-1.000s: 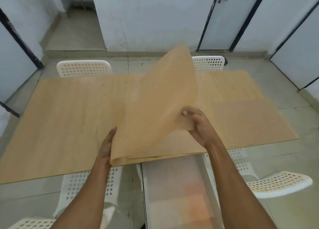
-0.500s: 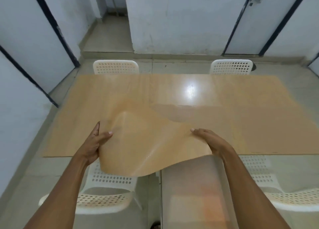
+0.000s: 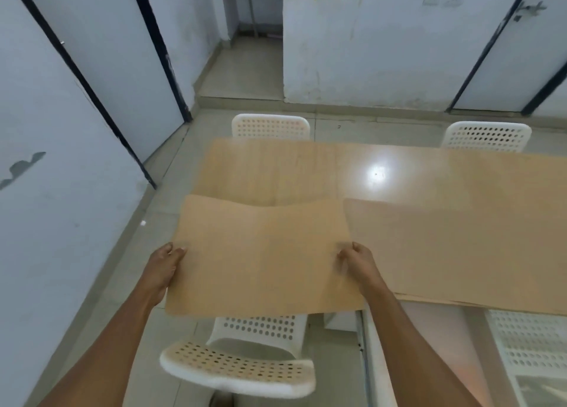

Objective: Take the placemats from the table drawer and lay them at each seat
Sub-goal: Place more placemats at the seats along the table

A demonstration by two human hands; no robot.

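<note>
I hold a tan, flexible placemat (image 3: 260,256) spread nearly flat over the near left end of the wooden table (image 3: 306,167). My left hand (image 3: 164,268) grips its left edge and my right hand (image 3: 357,264) grips its right edge. The mat's near edge overhangs the table, above a white perforated chair (image 3: 245,366). Another placemat (image 3: 445,247) of the same colour lies flat on the table just right of my right hand. The open white drawer (image 3: 429,360) sticks out below the table's near edge, right of my right arm.
Two white perforated chairs (image 3: 270,126) (image 3: 487,136) stand at the far side. Another white chair (image 3: 527,345) is at the near right. A white wall with dark-framed doors (image 3: 101,78) runs close along the left. Tiled floor surrounds the table.
The placemat went from raised and curled to spread out flat, and moved left toward the table's near left seat. My view swung left with it.
</note>
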